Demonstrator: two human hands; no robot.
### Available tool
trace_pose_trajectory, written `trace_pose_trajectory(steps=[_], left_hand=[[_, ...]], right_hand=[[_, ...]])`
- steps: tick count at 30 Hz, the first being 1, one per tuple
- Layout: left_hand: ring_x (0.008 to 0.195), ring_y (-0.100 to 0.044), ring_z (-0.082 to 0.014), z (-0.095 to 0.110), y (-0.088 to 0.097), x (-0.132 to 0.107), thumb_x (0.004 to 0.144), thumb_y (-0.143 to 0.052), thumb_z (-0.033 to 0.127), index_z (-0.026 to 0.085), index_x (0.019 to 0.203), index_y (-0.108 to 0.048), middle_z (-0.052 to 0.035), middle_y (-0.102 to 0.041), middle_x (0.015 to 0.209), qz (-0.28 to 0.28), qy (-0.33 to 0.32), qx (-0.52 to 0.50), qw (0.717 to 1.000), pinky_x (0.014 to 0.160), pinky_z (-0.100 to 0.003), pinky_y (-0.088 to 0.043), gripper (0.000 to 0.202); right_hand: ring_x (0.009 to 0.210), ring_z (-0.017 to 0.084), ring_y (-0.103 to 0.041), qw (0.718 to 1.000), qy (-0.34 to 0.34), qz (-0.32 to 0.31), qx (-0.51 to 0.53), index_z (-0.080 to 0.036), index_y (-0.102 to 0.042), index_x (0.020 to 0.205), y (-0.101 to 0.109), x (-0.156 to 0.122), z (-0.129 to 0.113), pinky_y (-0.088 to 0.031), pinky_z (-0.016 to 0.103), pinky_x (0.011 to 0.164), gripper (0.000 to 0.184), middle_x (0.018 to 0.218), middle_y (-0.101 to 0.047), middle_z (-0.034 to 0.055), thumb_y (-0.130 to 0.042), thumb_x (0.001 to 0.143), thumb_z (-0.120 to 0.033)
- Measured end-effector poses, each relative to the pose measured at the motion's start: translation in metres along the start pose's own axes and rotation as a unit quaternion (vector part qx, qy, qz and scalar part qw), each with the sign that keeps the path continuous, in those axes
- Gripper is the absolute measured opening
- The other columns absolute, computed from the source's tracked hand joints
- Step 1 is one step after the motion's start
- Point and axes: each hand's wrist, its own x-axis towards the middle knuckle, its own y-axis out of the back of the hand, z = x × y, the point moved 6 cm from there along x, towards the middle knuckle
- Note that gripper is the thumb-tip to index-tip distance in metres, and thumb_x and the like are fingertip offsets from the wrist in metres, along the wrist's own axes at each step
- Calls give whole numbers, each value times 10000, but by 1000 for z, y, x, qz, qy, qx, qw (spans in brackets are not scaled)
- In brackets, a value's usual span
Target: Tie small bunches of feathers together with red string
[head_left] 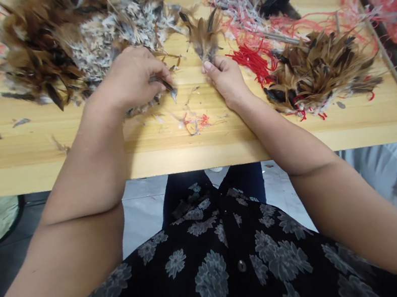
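Note:
Between the thumb and fingers of my right hand [225, 79] a small bunch of brown and black feathers [203, 35] stands with its tips pointing away from me. My left hand [141, 74] pinches a dark feather [164, 83] by its length, at the near edge of a large feather pile [98, 40]. That pile has brown tips on the left and pale quill ends toward the middle. Just right of my right hand lies a bundle of red cords [254, 62]. Past it sits a heap of brown feather bunches [318, 68], some with red ties at the base.
A dark-framed tray [393, 58] with pink strands stands at the right end of the wooden table [192, 154]. Tangled pink and white strings [235, 9] and black feathers [276, 0] lie at the back. Pink and grey scraps [197, 122] are scattered near the front edge.

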Motion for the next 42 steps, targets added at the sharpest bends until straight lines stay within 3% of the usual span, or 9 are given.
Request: trace_pose_trajectory(steps=[5,11,15,19,23,27,30,34,42], left_hand=[[1400,-709,-442,-3,-19,4,952,-653,544,443,1103,-967,-85,-891,1125,0,6,7,1000,1443,-670,-497,363],[1374,-769,-401,-1,-11,7,1031,-647,483,383,1139,-917,-99,-901,1274,52,35,11,998,1410,-579,-542,307],[1285,-820,-383,3,-1,4,1058,-626,397,326,1211,-895,-130,-894,1319,132,74,4,988,1283,-556,-618,317],[1236,-800,-380,1,0,1,1161,-596,362,392,1277,-896,-112,-852,1447,217,63,-6,974,1158,-576,-653,323],[1319,-751,-473,-12,9,1,1117,-627,387,394,1111,-915,-149,-785,1242,301,4,42,953,1178,-739,-588,289],[1320,-723,-498,-15,16,1,1085,-622,509,428,890,-889,-144,-838,1254,189,-3,53,980,1236,-819,-540,340],[1352,-713,-472,2,18,-3,1031,-641,544,436,1019,-963,-93,-881,1347,119,-20,23,992,1361,-789,-507,339],[1437,-637,-498,18,-4,-3,899,-702,602,448,1116,-996,-102,-909,1288,-2,-25,1,1000,1397,-752,-513,396],[1379,-654,-482,15,-21,4,887,-728,552,396,865,-836,-157,-866,1275,-18,-29,-5,999,1390,-746,-495,191]], right_hand=[[792,137,-612,999,-53,-4,10,-201,-753,1001,0,-2,-3,-517,311,886,378,795,-521,-64,-695,1326,-384],[802,138,-608,998,-53,1,-15,-200,-755,968,-1,-4,-12,-506,312,897,361,793,-532,-71,-714,1312,-305],[809,139,-588,998,-58,1,-20,-197,-774,977,-1,-5,-15,-483,313,889,354,787,-536,-72,-702,1317,-261],[817,138,-594,998,-51,0,-26,-195,-780,989,-1,-5,-15,-498,309,903,351,798,-548,-71,-695,1321,-270],[832,141,-615,998,-50,-6,-27,-194,-779,996,-2,-5,-14,-525,313,930,350,814,-567,-65,-683,1322,-280],[859,152,-640,998,-56,-9,-22,-203,-769,984,-2,-6,-15,-562,332,974,352,830,-584,-55,-691,1313,-300],[865,167,-645,999,-53,-6,-11,-216,-752,951,0,-8,-18,-595,357,1006,375,817,-566,-49,-722,1293,-369],[869,182,-651,999,-44,7,-9,-237,-717,928,2,-9,-17,-628,385,1040,382,800,-532,-47,-736,1265,-417],[906,198,-642,999,-42,-4,-7,-245,-691,918,1,-8,-15,-597,387,1052,407,840,-535,-36,-710,1286,-421]])
